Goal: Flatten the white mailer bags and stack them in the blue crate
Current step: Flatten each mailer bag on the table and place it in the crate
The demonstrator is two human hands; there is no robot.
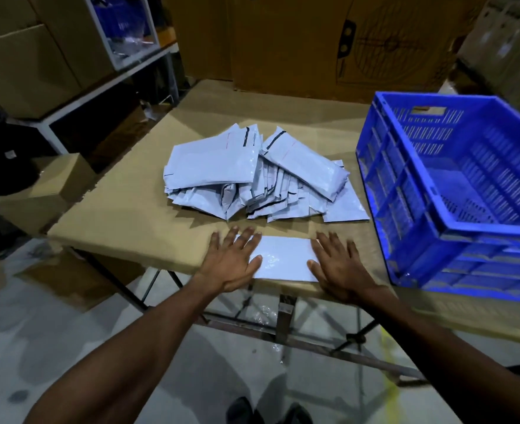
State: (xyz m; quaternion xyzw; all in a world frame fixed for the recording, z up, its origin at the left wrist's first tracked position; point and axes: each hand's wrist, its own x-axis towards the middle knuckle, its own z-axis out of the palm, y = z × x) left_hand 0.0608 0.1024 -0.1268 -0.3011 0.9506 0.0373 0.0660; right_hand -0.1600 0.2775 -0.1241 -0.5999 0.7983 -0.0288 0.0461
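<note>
1. The left hand (pixel 232 260) and right hand (pixel 338 264) lay flat, fingers spread, pressing opposite ends of a white plastic mailer bag (pixel 284 258) at the table's near edge, apparently to flatten it.
2. A loose heap of white mailers (pixel 252 175) waited farther back.
3. The blue slatted plastic crate (pixel 454 191) stood at right.

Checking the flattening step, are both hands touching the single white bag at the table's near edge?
Touching. The head view shows the left hand and right hand lying flat with straight fingers on opposite ends of the white bag.
</note>
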